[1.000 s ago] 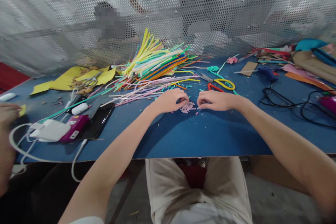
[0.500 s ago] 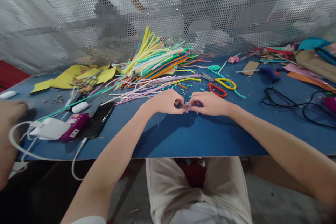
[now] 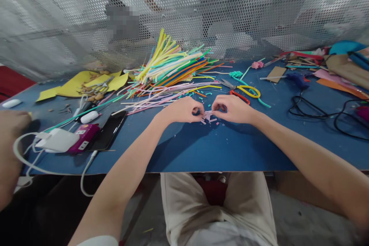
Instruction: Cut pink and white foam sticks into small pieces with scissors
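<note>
Between my hands is a small lilac cluster of short pipe cleaner pieces (image 3: 207, 115), just above the blue table (image 3: 196, 150). My left hand (image 3: 184, 109) is closed, thumb and fingertips pinching its left side. My right hand (image 3: 233, 108) is closed too, its fingertips pinching a lilac strand at the upper right of the cluster. Loose lilac snippets (image 3: 213, 120) lie just beneath. Beyond my right hand rest scissors (image 3: 250, 91) with one red and one yellow handle loop. Teal snippets (image 3: 201, 98) are scattered behind the hands.
A big bundle of coloured pipe cleaners (image 3: 173, 65) lies against the perforated metal screen (image 3: 178, 7). On the left are a phone (image 3: 111, 132), a white charger (image 3: 59, 140) with cables, and another person's arm (image 3: 11, 142). Black cable (image 3: 296, 111) curls at the right.
My right hand has shifted slightly right and up, away from my left hand. The gap between them is wider, and more of the lilac cluster shows. My left hand has hardly moved.
</note>
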Demonstrator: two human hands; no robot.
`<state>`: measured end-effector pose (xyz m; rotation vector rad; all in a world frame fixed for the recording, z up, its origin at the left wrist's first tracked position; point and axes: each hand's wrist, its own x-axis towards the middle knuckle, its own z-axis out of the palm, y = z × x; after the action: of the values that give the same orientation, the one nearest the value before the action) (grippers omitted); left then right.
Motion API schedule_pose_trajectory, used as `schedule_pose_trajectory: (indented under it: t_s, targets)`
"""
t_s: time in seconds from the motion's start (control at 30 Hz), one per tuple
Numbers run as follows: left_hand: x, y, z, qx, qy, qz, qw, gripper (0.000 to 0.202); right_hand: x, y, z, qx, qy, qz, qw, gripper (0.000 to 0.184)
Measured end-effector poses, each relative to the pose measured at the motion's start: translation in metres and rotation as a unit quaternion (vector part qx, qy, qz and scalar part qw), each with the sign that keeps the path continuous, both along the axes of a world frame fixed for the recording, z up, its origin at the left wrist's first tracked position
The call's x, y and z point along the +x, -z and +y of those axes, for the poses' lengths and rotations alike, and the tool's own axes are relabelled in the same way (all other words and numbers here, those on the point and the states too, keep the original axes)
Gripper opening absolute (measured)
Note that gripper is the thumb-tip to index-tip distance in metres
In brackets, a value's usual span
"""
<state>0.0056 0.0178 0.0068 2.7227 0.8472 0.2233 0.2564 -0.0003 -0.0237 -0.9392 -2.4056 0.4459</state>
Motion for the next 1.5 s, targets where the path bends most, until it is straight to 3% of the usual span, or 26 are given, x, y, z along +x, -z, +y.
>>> schedule_pose_trajectory:
  t_s: [0.17,0.43,0.57,0.73,0.8,0.9,1.03,1.13,1.2,1.5]
  targets:
    - [0.001,0.000,-0.002,0.026,-0.016,-0.004,1.000,0.014,0.000,0.000,0.000,0.002,-0.004,-0.011,1.000,0.012]
    - [0.002,0.001,-0.005,-0.095,0.017,0.017,0.995,0.022,0.001,0.003,0.001,0.000,-0.006,-0.016,1.000,0.009]
    - [0.004,0.004,-0.003,-0.123,0.012,0.013,0.992,0.014,0.001,0.001,0.000,-0.002,-0.007,-0.006,1.000,0.009]
    - [0.004,-0.004,-0.004,-0.163,0.035,-0.006,0.986,0.017,-0.002,0.000,-0.001,-0.008,0.024,0.071,0.997,0.013]
    - [0.005,-0.008,-0.005,-0.159,0.037,-0.077,0.984,0.022,-0.005,0.000,-0.002,-0.053,0.058,0.153,0.985,0.015]
    - [0.008,-0.011,-0.006,-0.154,-0.011,-0.223,0.963,0.026,-0.012,0.000,-0.004,-0.169,0.088,0.293,0.937,0.019]
    - [0.016,-0.004,-0.006,-0.194,-0.093,-0.346,0.913,0.029,-0.021,-0.002,-0.010,-0.280,0.070,0.419,0.861,0.021]
    - [0.023,0.004,-0.007,-0.219,-0.113,-0.377,0.893,0.032,-0.025,-0.003,-0.014,-0.321,0.043,0.464,0.825,0.021]
    - [0.027,0.008,-0.008,-0.241,-0.113,-0.383,0.885,0.033,-0.027,-0.003,-0.016,-0.334,0.035,0.470,0.816,0.020]
    - [0.034,0.016,-0.013,-0.279,-0.121,-0.441,0.844,0.031,-0.031,0.001,-0.019,-0.323,0.035,0.461,0.826,0.018]
